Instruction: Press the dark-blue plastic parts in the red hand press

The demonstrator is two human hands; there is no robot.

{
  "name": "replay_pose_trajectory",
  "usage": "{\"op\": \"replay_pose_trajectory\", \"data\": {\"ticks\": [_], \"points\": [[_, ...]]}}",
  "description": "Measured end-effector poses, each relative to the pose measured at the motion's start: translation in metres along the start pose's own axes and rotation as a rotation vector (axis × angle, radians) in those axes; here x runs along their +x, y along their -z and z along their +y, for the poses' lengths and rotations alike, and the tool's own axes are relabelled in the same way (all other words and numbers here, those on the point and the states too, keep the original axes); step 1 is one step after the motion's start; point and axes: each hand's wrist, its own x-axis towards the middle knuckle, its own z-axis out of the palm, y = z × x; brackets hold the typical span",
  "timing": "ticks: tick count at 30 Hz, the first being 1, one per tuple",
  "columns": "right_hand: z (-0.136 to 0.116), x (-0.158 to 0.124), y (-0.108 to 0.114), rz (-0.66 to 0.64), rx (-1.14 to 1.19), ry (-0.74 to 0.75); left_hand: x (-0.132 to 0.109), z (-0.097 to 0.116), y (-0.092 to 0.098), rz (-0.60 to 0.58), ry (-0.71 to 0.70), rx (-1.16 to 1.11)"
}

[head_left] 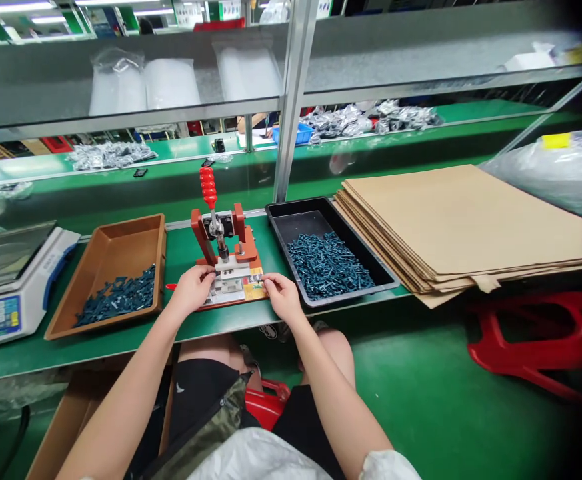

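My left hand (193, 288) and right hand (283, 297) at opposite sides of the red-handled press (221, 230), fingers' grip too small to tell, press on green bench (179, 250), between brown tray (125, 237) and black tray (303, 223)

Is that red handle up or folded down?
Up: the red handle stands roughly upright, rising above the orange-brown posts rather than lying across them.

Weighing scale (35, 290) left on desk (177, 252). Cardboard sheets (471, 220) stacked right, plastic bag (561, 170) beyond. Red stool (515, 360) on green floor (411, 400). White packs (171, 83) on grey shelf (385, 53). Blue bin (298, 136) near silvery bags (343, 122).
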Motion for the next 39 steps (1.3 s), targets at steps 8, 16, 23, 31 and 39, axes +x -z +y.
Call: {"op": "replay_pose_trajectory", "data": {"ticks": [8,16,23,31,39], "points": [[0.000,0.001,0.000,-0.073,0.096,-0.086,0.004,0.015,0.002,-0.119,-0.015,0.119],[-0.003,0.001,0.001,-0.035,-0.012,-0.031,-0.002,0.008,-0.025,0.051,-0.210,0.236],[0.002,-0.001,-0.001,-0.039,-0.058,-0.035,-0.002,0.014,-0.023,-0.014,-0.181,0.250],[-0.004,0.000,-0.003,-0.044,-0.201,0.065,0.000,0.015,-0.029,-0.023,-0.145,0.283],[-0.006,0.030,-0.036,-0.259,-0.336,0.187,-0.003,0.006,-0.021,-0.121,-0.260,0.224]]}}
